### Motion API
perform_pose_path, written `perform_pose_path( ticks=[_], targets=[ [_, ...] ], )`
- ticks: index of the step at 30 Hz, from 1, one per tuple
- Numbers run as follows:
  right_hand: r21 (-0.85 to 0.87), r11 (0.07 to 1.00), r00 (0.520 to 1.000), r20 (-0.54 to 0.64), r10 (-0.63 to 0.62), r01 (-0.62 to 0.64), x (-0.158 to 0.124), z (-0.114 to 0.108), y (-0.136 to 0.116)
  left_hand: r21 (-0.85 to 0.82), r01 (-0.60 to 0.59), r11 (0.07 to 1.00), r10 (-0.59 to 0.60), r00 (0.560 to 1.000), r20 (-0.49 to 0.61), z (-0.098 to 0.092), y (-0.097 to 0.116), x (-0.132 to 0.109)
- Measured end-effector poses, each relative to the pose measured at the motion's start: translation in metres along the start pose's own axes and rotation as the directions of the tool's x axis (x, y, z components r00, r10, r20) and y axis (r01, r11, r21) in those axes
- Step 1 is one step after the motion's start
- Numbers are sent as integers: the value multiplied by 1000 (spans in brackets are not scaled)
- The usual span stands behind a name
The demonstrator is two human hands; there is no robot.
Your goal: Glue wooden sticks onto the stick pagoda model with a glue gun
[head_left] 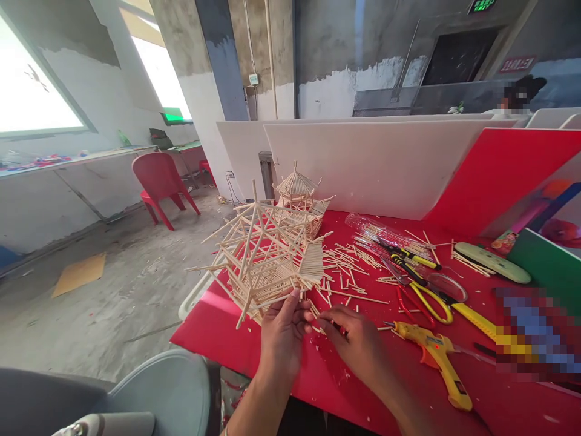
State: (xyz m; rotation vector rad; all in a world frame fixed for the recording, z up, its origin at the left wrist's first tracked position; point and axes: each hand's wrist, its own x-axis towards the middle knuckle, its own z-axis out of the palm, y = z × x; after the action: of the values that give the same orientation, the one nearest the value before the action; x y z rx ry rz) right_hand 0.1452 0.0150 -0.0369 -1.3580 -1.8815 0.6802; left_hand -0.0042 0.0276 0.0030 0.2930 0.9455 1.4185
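Observation:
A pagoda-like model of thin wooden sticks (272,248) stands at the front left of the red tabletop (336,387), its upper frame open and a slatted roof panel on its right side. My left hand (284,324) is closed at the model's near lower edge, thumb up against the sticks; what lies between its fingers is hidden. Just right of it, my right hand (354,336) is closed in a pinch, low over the table. Whatever it pinches is too small to make out. Cut stick pieces (345,266) are scattered beyond my hands.
A yellow glue gun (433,351) lies right of my right hand. Behind it are pliers (420,306), a yellow cutter knife (492,327) and a green oval object (492,261). A second stick pagoda (297,194) stands behind. White boards (363,163) rise at the back; a person (520,100) is beyond.

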Motion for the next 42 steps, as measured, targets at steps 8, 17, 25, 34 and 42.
perform_pose_path(
  ticks=[8, 17, 25, 34, 42],
  targets=[
    [-2, 1000, 1000, -9, 19, -19, -3, -4, -2, 48, -68, 997, 69, 998, -15, -1, 3, -3],
    [-2, 1000, 1000, -15, 23, -23, -9, -7, 1, 57, -35, 998, 33, 999, 39, 5, 4, -2],
    [-44, 998, 999, -26, 38, -39, -13, -14, 0, 102, -42, 994, 41, 999, 17, 4, 2, -1],
    [-197, 978, 992, -116, 52, -74, -29, -37, 14, 168, -59, 984, 59, 998, 4, 2, 2, 3],
    [-235, 968, 989, -135, 61, -92, -38, -48, 21, 106, -98, 989, 95, 995, 40, 1, 4, 2]
  ],
)
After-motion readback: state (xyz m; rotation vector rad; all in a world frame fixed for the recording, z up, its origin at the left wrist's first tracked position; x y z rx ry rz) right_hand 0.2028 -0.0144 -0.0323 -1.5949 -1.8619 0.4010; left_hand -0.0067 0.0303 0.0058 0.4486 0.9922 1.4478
